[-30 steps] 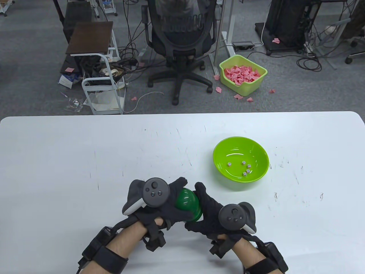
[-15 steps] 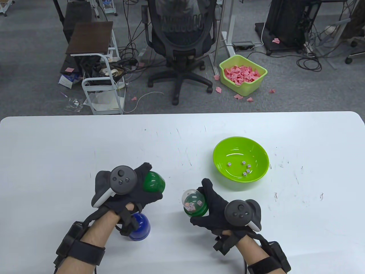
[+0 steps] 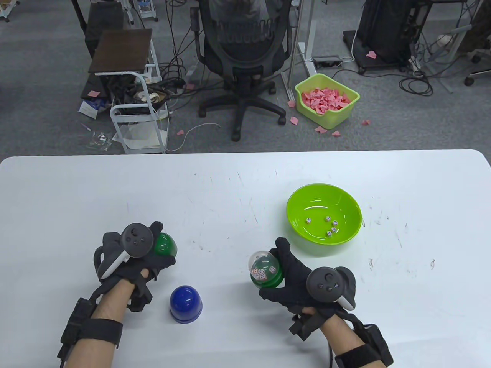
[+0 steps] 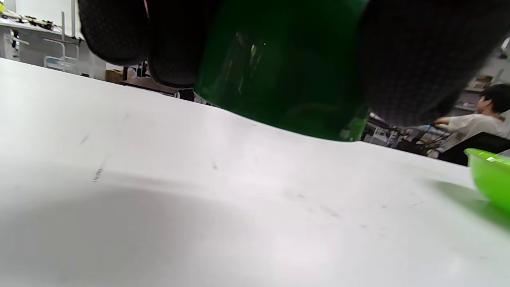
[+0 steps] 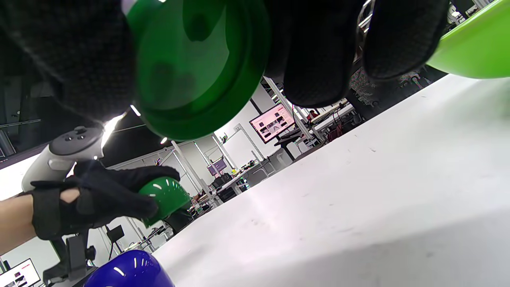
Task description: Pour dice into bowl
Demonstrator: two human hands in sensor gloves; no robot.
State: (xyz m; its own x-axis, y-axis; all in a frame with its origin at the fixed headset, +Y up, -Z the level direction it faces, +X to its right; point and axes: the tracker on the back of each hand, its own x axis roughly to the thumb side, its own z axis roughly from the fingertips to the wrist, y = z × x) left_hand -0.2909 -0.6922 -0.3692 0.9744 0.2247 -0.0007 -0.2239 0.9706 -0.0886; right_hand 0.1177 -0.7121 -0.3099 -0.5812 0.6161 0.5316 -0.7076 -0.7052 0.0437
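Note:
My right hand (image 3: 291, 274) grips a green dice cup base with a clear dome (image 3: 264, 270) holding several dice, tilted toward the left; its green underside fills the right wrist view (image 5: 191, 67). My left hand (image 3: 147, 257) grips the dark green cup cover (image 3: 165, 245) at the left, above the table; it fills the left wrist view (image 4: 279, 59) and shows in the right wrist view (image 5: 165, 197). The lime green bowl (image 3: 295, 220) stands to the right with several dice (image 3: 330, 226) in it; its rim shows in the left wrist view (image 4: 490, 179) and the right wrist view (image 5: 474, 48).
A blue cup cover (image 3: 185, 303) stands mouth-down on the white table (image 3: 245, 184) between my hands, also in the right wrist view (image 5: 127, 271). An office chair (image 3: 241, 57) and a yellow-green bin of pink scraps (image 3: 326, 99) are on the floor beyond the table's far edge.
My hands pulled the green cup apart: the left hand carried the cover away to the left, uncovering the blue cover. The right hand kept the domed base with dice and moved slightly right.

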